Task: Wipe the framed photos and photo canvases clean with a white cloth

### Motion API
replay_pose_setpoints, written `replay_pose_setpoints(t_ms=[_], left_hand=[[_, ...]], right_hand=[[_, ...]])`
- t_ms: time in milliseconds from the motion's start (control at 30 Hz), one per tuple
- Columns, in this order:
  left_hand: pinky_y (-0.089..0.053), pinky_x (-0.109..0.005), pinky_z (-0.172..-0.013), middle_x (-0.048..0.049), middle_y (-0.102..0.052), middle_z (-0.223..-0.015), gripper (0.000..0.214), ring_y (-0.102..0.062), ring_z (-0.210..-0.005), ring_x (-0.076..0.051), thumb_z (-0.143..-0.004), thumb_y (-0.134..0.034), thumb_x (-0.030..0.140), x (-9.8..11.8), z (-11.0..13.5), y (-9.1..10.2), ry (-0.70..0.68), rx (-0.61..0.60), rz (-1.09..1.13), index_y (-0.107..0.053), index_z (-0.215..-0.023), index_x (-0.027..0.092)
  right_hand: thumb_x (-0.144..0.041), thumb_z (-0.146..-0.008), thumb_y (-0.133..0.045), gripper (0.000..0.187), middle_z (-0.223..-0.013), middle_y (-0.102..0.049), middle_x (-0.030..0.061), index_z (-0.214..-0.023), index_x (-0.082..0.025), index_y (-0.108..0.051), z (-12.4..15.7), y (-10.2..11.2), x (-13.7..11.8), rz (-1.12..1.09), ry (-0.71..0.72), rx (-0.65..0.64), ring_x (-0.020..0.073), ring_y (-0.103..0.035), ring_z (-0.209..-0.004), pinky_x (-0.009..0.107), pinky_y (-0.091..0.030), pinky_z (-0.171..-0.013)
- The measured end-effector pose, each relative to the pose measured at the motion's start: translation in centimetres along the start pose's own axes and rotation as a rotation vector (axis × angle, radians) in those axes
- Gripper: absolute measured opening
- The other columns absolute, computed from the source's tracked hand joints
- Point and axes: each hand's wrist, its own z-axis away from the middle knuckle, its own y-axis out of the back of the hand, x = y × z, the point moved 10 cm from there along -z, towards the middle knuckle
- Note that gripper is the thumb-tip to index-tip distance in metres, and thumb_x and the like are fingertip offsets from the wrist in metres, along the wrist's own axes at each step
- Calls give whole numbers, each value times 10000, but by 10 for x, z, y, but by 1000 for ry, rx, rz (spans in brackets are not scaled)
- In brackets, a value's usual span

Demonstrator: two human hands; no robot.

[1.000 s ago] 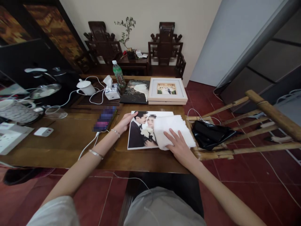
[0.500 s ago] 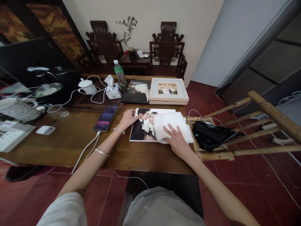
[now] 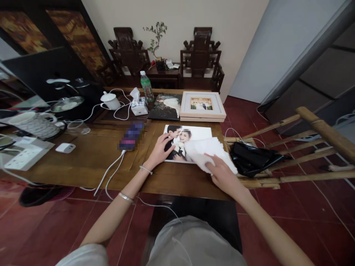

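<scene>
A flat photo panel (image 3: 203,132) showing a couple in dark and white clothes lies on the wooden table in front of me. My left hand (image 3: 161,150) rests at its left side, fingers apart, the tips over the dark part of the picture. A white cloth (image 3: 209,148) covers the panel's right and lower right part and hangs past its edge. My right hand (image 3: 223,173) grips the near edge of this cloth between thumb and fingers.
Behind the panel lie a dark photo panel (image 3: 166,107) and a pale framed picture (image 3: 203,105). A phone (image 3: 131,136) with a cable, a tissue box (image 3: 139,106) and a bottle (image 3: 146,87) stand left. A bamboo chair (image 3: 277,180) holding a black bag (image 3: 253,159) is right.
My right hand has gone from lying spread on the cloth to gripping its near edge, and the cloth has shifted towards me, baring more picture. My left hand has slid nearer along the panel.
</scene>
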Motion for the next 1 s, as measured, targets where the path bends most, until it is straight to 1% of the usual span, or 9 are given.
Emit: replay_pose_setpoints(t_ms=[67, 133, 267, 400, 467, 567, 733, 867, 1000], left_hand=[[-294, -467, -1149, -108, -485, -1417, 366, -368, -1370, -266, -901, -556, 384, -2, -1, 2, 20, 10, 19, -588, -1217, 203], [-298, -466, -1149, -106, -477, -1436, 383, -373, -1378, -264, -902, -550, 387, -1, -1, 2, 30, 7, 51, -586, -1234, 200], [-292, -461, -1152, -111, -426, -1483, 451, -367, -1391, -261, -903, -536, 403, 3, 1, -1, 31, -29, 108, -546, -1307, 205], [-283, -464, -1155, -118, -424, -1484, 478, -358, -1396, -262, -894, -543, 423, -1, -2, -3, 39, -37, 104, -543, -1316, 199], [-291, -446, -1155, -125, -446, -1467, 475, -378, -1385, -255, -887, -550, 427, -4, -4, -2, 38, -20, 109, -563, -1294, 183], [-303, -427, -1154, -136, -468, -1449, 482, -402, -1371, -252, -873, -566, 431, -7, -8, -2, 33, -13, 113, -583, -1270, 158], [-316, -417, -1151, -120, -496, -1429, 456, -440, -1346, -242, -858, -586, 424, -8, -13, -1, 34, -2, 116, -608, -1238, 172], [-333, -428, -1143, -118, -516, -1410, 454, -461, -1330, -249, -848, -600, 419, -9, -15, 0, 42, 10, 127, -616, -1229, 173], [-341, -439, -1140, -99, -524, -1406, 432, -463, -1328, -255, -850, -602, 419, -11, -14, 1, 59, 42, 134, -623, -1220, 196]], right_hand=[[40, -683, -438, 468, -1270, -584, 210, -1080, -132, -617, 6, 10, 15, 22, -67, 19, 297, -535, -1205, 474, -464, -978], [50, -688, -433, 474, -1295, -571, 202, -1080, -140, -619, 7, 14, 22, 83, -65, 36, 303, -509, -1238, 482, -443, -997], [109, -676, -399, 572, -1429, -487, 122, -1088, -202, -645, -7, -6, 11, 195, 86, -48, 326, -372, -1358, 568, -329, -1063], [87, -714, -426, 580, -1449, -460, 134, -1167, -216, -624, -43, -16, 20, 230, 60, -106, 338, -357, -1359, 564, -313, -1043], [62, -728, -442, 587, -1382, -516, 165, -1227, -212, -588, -67, -12, 35, 230, 20, -117, 325, -431, -1296, 503, -362, -989], [23, -759, -430, 582, -1133, -647, 158, -1278, -214, -542, -103, -3, 61, 228, -26, -143, 278, -585, -1030, 361, -419, -801], [1, -777, -399, 563, -955, -677, 114, -1283, -210, -528, -140, 8, 87, 229, -56, -140, 228, -578, -795, 293, -345, -645], [18, -750, -389, 579, -909, -672, 94, -1265, -201, -539, -129, 8, 78, 224, -42, -123, 203, -561, -761, 280, -348, -643], [28, -726, -388, 562, -961, -666, 128, -1210, -181, -583, -77, 2, 41, 198, 18, -142, 229, -593, -846, 314, -425, -722]])
